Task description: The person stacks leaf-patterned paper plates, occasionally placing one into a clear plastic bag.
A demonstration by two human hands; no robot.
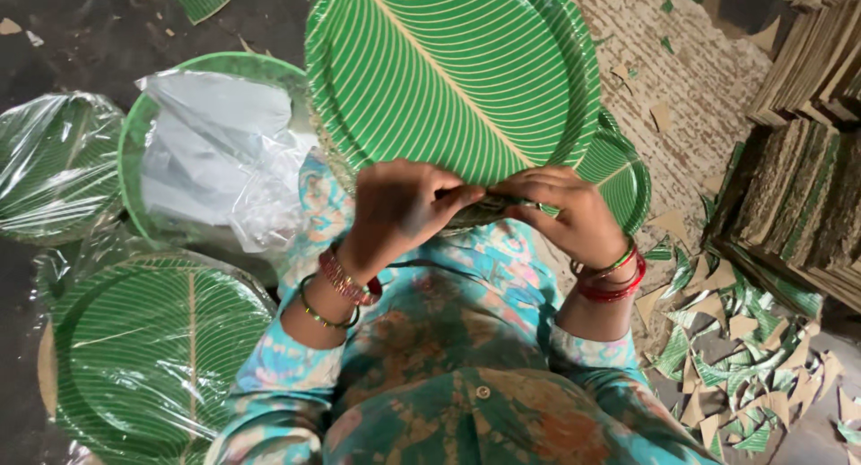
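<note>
Hands meet at the near edge of a stack of big round green paper plates with a white leaf pattern (453, 70). The left hand (399, 205) is curled over the edge of the stack, fingers bent and closed on it. The right hand (569, 209) grips the same edge from the other side, fingers shut on it too. The stack is tilted up in front of the person, over the lap of a blue flowered dress (448, 357). Both wrists wear bangles, red and green.

To the left, a crumpled clear plastic bag (220, 156) lies on another green plate (143, 124). Near it sit two wrapped plate stacks in shiny plastic, one at the far left (54, 165) and one at the bottom left (148, 348). One more green plate (623, 173) peeks out behind the right hand. Green and brown paper scraps (744, 357) lie on the floor to the right. Tall piles of cut card sheets (798, 196) stand beside them.
</note>
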